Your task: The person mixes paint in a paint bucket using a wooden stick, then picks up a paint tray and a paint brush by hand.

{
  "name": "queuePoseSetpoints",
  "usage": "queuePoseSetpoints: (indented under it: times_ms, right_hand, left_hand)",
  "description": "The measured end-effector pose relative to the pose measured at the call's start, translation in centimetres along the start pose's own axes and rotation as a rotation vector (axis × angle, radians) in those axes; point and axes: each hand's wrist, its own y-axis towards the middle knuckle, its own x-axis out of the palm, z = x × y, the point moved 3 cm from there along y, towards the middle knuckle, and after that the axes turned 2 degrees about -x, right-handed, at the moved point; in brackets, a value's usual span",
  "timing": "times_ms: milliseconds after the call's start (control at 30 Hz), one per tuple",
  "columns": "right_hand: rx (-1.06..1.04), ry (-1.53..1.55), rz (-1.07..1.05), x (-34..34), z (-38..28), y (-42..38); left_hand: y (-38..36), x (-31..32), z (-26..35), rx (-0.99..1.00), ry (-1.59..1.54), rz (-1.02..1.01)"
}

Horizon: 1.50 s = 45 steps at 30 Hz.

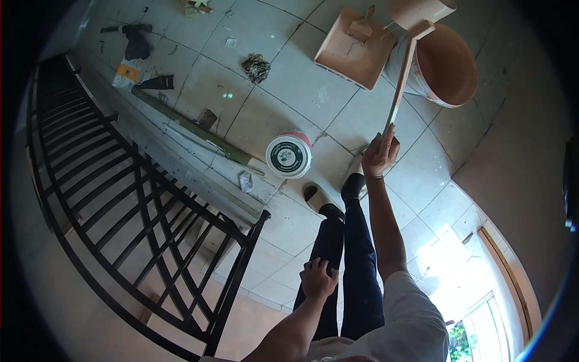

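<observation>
My right hand (pixel 381 154) is closed around the lower end of the handle of a paint roller (pixel 403 78). Its wide roller head (pixel 420 11), coated in pinkish-beige paint, is partly cut off at the top edge. Behind the handle stands a large bucket (pixel 453 66) with the same paint on its inner wall. A paint tray (pixel 338 57) lies beside the bucket, with a flat paintbrush (pixel 362 25) resting in it. My left hand (pixel 318 279) rests on my left leg, fingers spread and holding nothing.
A small lidded tub (pixel 289 155) stands on the tiled floor before my feet. A black metal railing (pixel 151 199) runs along the left, beside a green strip (pixel 199 136). A crumpled rag (pixel 256 67) and a hand saw (pixel 157 82) lie farther off. Bright doorway light falls at right.
</observation>
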Motion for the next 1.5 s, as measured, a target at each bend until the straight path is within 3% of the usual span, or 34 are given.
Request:
queuePoseSetpoints:
  times_ms: [1500]
  right_hand:
    - [-0.004, 0.076, -0.008, 0.8, -2.3, 0.2]
  left_hand:
    - [0.6, -0.7, -0.8, -0.012, 0.046, -0.071]
